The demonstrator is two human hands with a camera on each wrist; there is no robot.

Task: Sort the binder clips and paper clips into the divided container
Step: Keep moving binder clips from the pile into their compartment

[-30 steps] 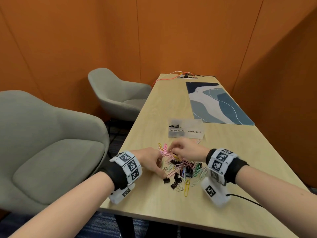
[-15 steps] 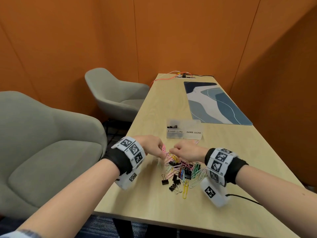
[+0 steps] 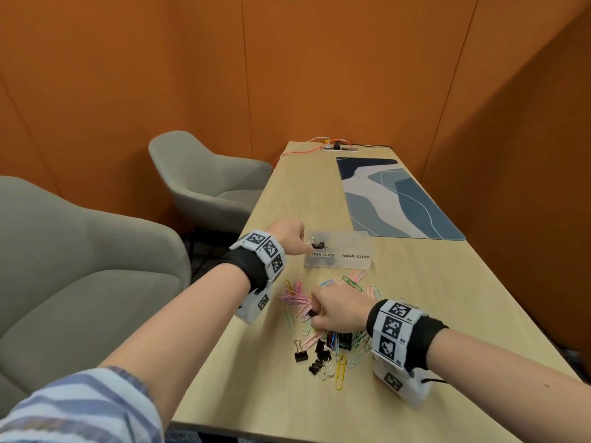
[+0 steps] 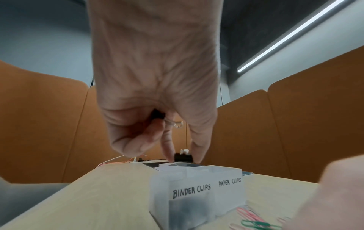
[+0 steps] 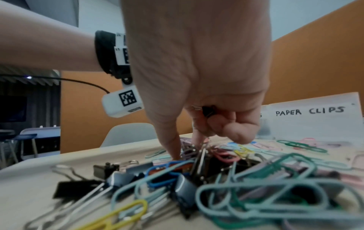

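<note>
The left hand [image 4: 155,87] has left the pile and now hangs over the divided container [image 4: 197,194], where half a second ago it was down beside the right hand at the heap. Its thumb and index fingertip pinch a black binder clip [image 4: 183,157] just above the rim of the compartment marked BINDER CLIPS, and a second black binder clip [image 4: 158,115] sits tucked deeper in the hand, held under the curled fingers against the palm. So this hand carries two at once — one at the fingertips ready to go, one in reserve behind it.

The right hand [image 3: 339,311] has stayed on the mixed pile [image 3: 326,334], close to where it was. Its fingers are curled, with a small dark binder clip [image 5: 208,111] kept against the palm, while its thumb and index fingertip [image 5: 173,149] dig down among the paper clips and binder clips directly beneath them.

The binder compartment below the left fingertips already holds a few dark clips; whether the PAPER CLIPS compartment, beyond it to the right of those fingers, holds anything I cannot tell. My reading is that a drop-off is about to happen, and the sort is early — most of the pile lies loose under and around the right fingers, and the coloured paper clips look barely started
</note>
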